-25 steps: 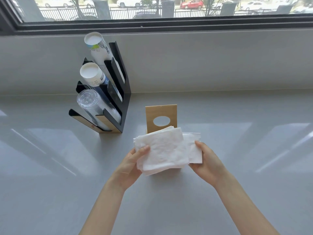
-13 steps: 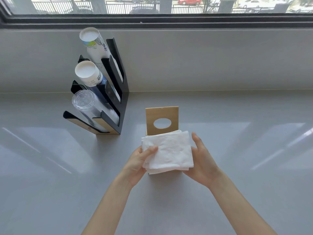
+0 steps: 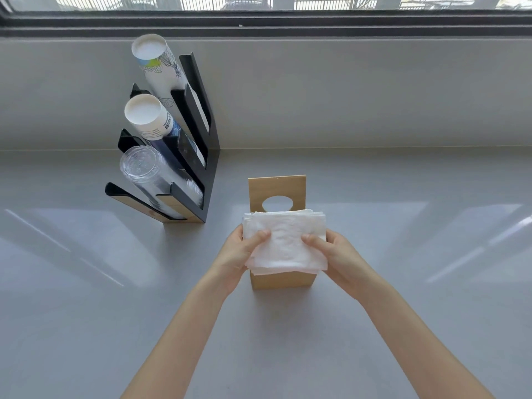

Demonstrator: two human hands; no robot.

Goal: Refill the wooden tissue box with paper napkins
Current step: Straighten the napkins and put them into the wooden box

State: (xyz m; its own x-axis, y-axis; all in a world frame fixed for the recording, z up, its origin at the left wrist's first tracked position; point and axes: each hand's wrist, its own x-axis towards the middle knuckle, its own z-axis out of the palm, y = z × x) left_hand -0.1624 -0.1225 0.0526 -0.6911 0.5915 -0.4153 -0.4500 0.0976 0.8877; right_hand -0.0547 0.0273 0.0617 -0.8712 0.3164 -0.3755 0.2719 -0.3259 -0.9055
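Holding the stack of paper napkins [image 3: 285, 240] directly over the wooden tissue box [image 3: 280, 279], both hands support the load from opposite sides. The left hand [image 3: 240, 251] grips the left edge, thumb pressed on the top sheet and fingers curled underneath. The right hand [image 3: 334, 254] grips the right edge in the same way, thumb on top.

Box status: the box stands on the grey table [image 3: 403, 312], just in front of the person. Its lid [image 3: 277, 194], a wooden panel with an oval dispensing hole, stands upright at the rear, so the box is open.

Progress, as a judgement:
- Done: lid raised; napkins gathered and squared into one stack; stack aligned over the opening.
- Not yet done: seating the stack inside. The bottom sheets hide the opening, so it cannot be told whether the stack rests on the rim or hangs just above it.
- Remaining: lower the stack in, release both hands, close the lid.

A black cup holder [image 3: 190, 156] with stacked cups stands on the table to the left of the box, apart from it.
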